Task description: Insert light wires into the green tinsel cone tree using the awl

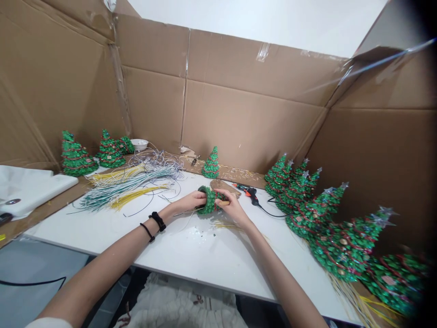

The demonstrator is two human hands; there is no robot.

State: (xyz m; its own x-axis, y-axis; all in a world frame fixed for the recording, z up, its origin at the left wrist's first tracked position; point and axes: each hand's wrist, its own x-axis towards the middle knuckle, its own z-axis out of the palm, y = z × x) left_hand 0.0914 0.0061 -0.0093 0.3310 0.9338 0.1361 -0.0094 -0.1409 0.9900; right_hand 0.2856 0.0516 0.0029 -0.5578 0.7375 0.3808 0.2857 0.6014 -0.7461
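My left hand (189, 202) and my right hand (232, 208) both grip a small green beaded Christmas tree (210, 200), which lies on its side between them above the white table (191, 255). Its red strands show, and my fingers hide part of it. A flat brown piece, possibly cardboard (221, 186), lies just behind my right hand. Nearest to that hand on the far side is an orange and black hot glue gun (247, 193). Loose yellow fibres (227, 225) and small scraps lie on the table below my hands.
Bundles of green-white and yellow wires (128, 189) lie left of my hands. Several finished beaded trees (327, 218) crowd the right side, with more (77, 155) at back left. A white bowl (139, 144) and a white sheet (29, 189) sit left. Cardboard walls (252, 118) surround the table.
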